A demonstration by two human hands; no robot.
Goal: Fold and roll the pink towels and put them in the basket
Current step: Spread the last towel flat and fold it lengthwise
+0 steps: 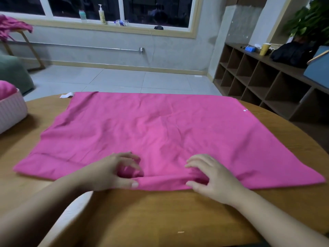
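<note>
Your forearms reach in over the round wooden table [160, 220], and both hands work the near edge of the towel [160, 125]. Your left hand [114, 172] curls its fingers and thumb around a small bunched fold of the hem; your right hand [210, 177] pinches the same raised hem just beside it. You have the towel spread flat and wide across the table, lightly creased, its far edge near the table's far rim, a white tag [66, 95] at its far left corner. At your left, the basket [10, 111] sits on the table with pink cloth inside. Beyond lies a pale tiled floor [115, 79], a grey wall under a dark window [114, 8] with bottles [102, 14] on the sill, and cubby shelves [263, 81] to your right
</note>
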